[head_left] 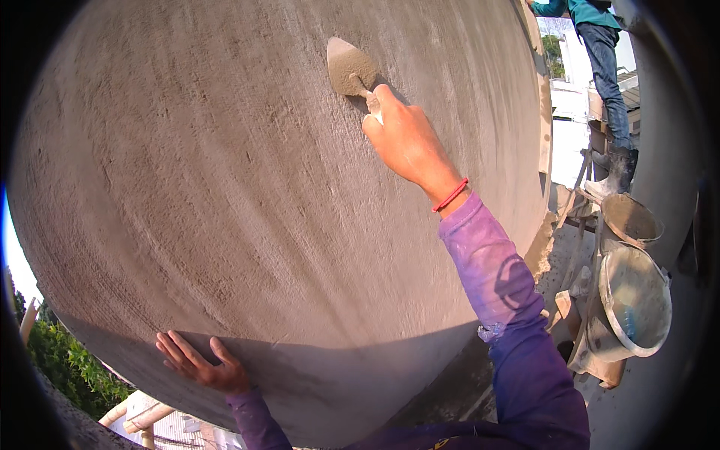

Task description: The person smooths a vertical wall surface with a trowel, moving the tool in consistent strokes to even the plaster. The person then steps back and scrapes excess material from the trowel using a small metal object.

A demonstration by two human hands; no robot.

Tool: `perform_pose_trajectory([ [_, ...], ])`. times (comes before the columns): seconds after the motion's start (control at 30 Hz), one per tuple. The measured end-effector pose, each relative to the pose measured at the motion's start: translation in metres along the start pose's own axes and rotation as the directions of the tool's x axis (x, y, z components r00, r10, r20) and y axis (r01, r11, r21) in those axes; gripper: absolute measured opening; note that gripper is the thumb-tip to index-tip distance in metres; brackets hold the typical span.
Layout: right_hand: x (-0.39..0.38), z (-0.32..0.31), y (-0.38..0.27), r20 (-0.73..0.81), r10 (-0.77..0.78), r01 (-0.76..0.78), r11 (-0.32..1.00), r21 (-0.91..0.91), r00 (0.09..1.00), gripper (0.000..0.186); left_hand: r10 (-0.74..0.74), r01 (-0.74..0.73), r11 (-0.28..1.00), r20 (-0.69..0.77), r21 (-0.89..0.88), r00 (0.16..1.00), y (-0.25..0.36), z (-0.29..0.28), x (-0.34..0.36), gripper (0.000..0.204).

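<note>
Trowel (349, 66): while the right hand (405, 139) clasps it, it sits inside the wall's (247, 225) right edge, contact unclear.
Left hand (202, 366): spread, empty, near lower-left edge.
Smoothing: seemingly; next stroke needs even pressure.

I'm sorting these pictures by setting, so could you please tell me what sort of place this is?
Probably an outdoor building site: a trowel in the right hand, a broad, rough wall and two grimy buckets suggest it.
</note>
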State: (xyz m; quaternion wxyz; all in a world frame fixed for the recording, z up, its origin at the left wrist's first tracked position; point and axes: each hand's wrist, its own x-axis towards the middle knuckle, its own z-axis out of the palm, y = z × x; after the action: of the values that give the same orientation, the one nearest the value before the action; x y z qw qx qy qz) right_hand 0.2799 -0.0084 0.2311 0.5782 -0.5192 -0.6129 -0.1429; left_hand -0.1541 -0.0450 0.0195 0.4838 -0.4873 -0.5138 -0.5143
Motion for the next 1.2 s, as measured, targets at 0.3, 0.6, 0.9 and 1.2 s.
perform_pose_trajectory([
  [0.3, 0.013, -0.003, -0.003, 0.037, -0.025, 0.026, 1.000, -0.004, 0.999, 0.034, -0.001, 0.001, 1.000, -0.001, -0.025, 1.000, -0.004, -0.001, -0.002, 0.070],
  [0.6, 0.010, -0.006, -0.006, 0.064, -0.057, 0.055, 0.998, 0.038, 0.996, 0.032, -0.022, 0.022, 0.999, 0.017, -0.024, 1.000, -0.004, -0.002, -0.003, 0.072],
  [0.9, -0.034, 0.020, -0.025, 0.094, -0.042, 0.030, 0.991, 0.129, 0.995, 0.026, -0.032, 0.032, 0.999, 0.024, -0.021, 0.999, 0.000, -0.003, -0.002, 0.073],
  [1.2, -0.060, 0.046, -0.041, 0.025, -0.082, 0.080, 0.994, 0.074, 0.996, 0.024, -0.041, 0.044, 0.998, 0.050, -0.048, 0.998, 0.001, -0.004, 0.000, 0.073],
])
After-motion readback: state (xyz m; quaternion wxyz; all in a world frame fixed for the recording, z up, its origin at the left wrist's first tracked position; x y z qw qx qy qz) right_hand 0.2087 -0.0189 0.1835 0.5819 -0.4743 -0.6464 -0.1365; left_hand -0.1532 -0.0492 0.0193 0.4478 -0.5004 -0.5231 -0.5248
